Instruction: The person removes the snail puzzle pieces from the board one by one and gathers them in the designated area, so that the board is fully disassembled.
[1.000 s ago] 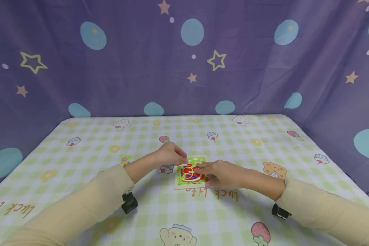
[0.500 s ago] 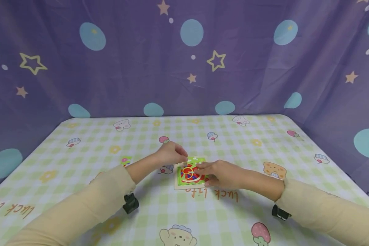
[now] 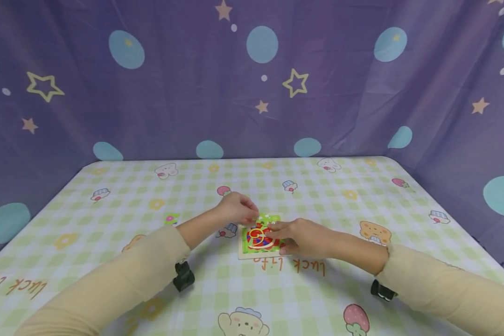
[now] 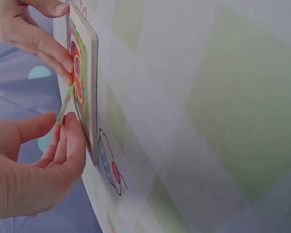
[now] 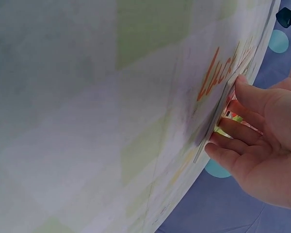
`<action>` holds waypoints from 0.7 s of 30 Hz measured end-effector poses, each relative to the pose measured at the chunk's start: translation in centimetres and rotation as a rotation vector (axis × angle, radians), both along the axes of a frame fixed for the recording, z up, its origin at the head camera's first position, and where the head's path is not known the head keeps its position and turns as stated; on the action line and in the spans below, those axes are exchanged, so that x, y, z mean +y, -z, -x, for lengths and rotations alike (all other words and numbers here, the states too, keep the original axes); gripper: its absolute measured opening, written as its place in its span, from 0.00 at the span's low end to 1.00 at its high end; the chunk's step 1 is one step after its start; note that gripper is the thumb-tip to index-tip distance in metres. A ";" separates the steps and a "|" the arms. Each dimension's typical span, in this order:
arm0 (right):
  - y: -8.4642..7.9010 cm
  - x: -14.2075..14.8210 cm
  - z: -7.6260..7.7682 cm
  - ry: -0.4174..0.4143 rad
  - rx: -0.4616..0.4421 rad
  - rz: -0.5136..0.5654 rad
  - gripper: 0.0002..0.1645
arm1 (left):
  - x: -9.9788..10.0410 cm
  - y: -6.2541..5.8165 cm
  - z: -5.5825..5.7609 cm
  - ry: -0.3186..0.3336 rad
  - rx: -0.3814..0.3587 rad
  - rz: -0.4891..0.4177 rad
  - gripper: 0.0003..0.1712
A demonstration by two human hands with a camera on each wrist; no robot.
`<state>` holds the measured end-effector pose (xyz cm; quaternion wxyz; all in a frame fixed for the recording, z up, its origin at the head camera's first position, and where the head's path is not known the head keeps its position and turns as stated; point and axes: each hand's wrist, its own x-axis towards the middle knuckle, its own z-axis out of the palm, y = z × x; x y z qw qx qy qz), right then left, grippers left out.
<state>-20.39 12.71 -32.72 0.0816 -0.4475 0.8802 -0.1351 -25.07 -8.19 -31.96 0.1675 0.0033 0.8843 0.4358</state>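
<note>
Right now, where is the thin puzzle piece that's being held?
In the left wrist view, the puzzle piece is left of centre, pinched in the left grip, tilted close to the puzzle board and just below the right grip.

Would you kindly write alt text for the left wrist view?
A left hand pinches a thin puzzle piece, tilted over a puzzle board; the right hand touches the puzzle board. A green-and-white checked tablecloth fills the right side.
</note>
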 end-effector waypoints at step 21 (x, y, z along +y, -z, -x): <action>0.1 0.1 0.2 -0.002 -0.005 -0.008 0.29 | -0.2 0.3 0.5 -0.013 0.035 -0.030 0.07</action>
